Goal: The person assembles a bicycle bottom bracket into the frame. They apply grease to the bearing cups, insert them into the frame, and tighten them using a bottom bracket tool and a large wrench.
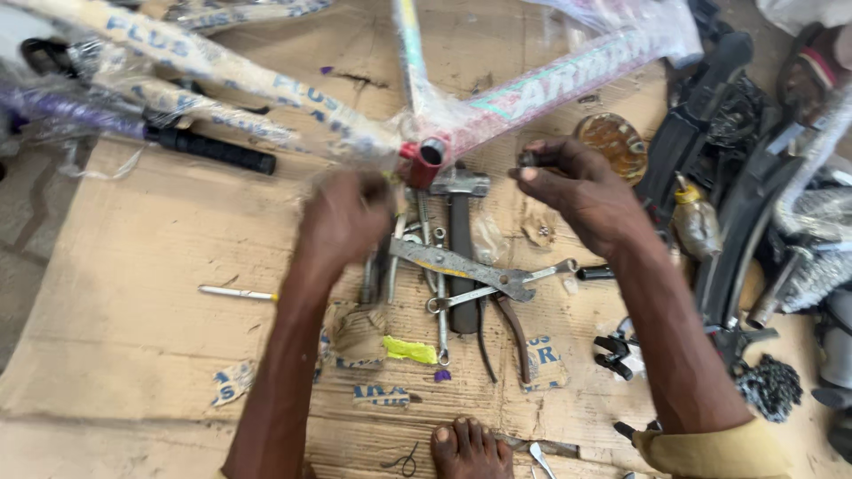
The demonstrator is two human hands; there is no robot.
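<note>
A wrapped bicycle frame [550, 80] lies across brown cardboard [142, 293], its red open tube end [430, 153] facing me. My left hand [344, 222] is blurred just left of that tube, above a pile of wrenches [461, 266]; I cannot see what its fingers hold. My right hand [577, 182] sits right of the tube and pinches a small dark metal part [528, 160] between thumb and fingers. A hammer [460, 239] lies among the wrenches between my hands.
A round tin of brown grease [611, 142] and a small oil bottle [695, 222] stand at right beside black mudguards [701, 124]. A black handlebar grip [213, 151] lies at left, a screwdriver [235, 293] on the cardboard, and my bare toes [466, 443] at the bottom edge.
</note>
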